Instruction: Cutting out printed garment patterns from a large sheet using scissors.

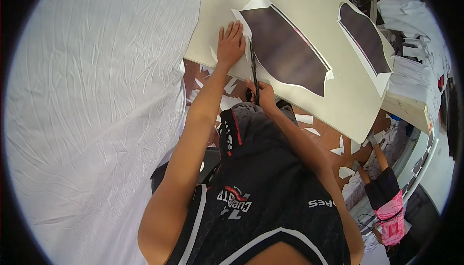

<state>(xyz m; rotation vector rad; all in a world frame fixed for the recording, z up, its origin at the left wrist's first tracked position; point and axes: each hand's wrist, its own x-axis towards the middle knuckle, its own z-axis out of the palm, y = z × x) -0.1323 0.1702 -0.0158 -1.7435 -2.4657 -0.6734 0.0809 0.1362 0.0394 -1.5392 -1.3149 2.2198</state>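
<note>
A dark printed piece with white margins (pixel 287 47) lies on the cream table (pixel 338 105), a pink-and-white stripe along its far edge. My right hand (pixel 261 93) is closed round the handles of black scissors (pixel 253 59) at the table's near edge. Their blades point away from me, along the left side of the dark piece where the white margin is. My left hand (pixel 231 45) lies flat with fingers spread on the tabletop, beside the white margin and left of the blades.
Another dark piece with white margins (pixel 365 40) lies farther right on the table. A wrinkled white cloth (pixel 96 95) covers the whole left side. White offcuts (pixel 340 146) litter the brown floor. Stacked white fabric (pixel 413 71) stands at right; another person in pink (pixel 390 216) is at lower right.
</note>
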